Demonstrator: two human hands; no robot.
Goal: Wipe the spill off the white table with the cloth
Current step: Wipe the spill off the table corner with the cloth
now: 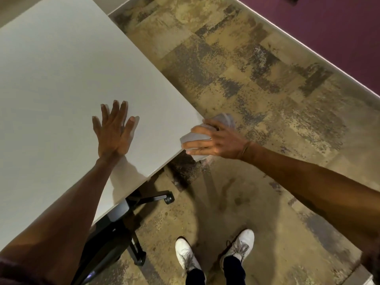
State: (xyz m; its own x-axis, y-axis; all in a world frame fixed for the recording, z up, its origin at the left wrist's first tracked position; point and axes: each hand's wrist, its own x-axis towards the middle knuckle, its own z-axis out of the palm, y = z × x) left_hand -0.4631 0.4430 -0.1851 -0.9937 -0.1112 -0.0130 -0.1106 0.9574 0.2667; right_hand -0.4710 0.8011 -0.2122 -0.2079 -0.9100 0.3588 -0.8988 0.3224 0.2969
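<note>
Head view: the left hand lies flat on the table, palm down and fingers spread. It is probably there to brace the person leaning over the top. It holds nothing.

The right hand is at the table's right edge, near the corner closest to the person. Its fingers are curled and pressed around a bunched grey cloth. The cloth sits right at the rim, partly over the table and partly beyond it, which suits a stroke that carries liquid off the edge.

No spill can be made out; the white top looks even, with only the left arm's shadow on it. How much wiping is left is therefore hard to judge. The right hand covers much of the cloth, so its size and fold are unclear. Under the table only part of a chair shows. The table's left side runs out of frame.
</note>
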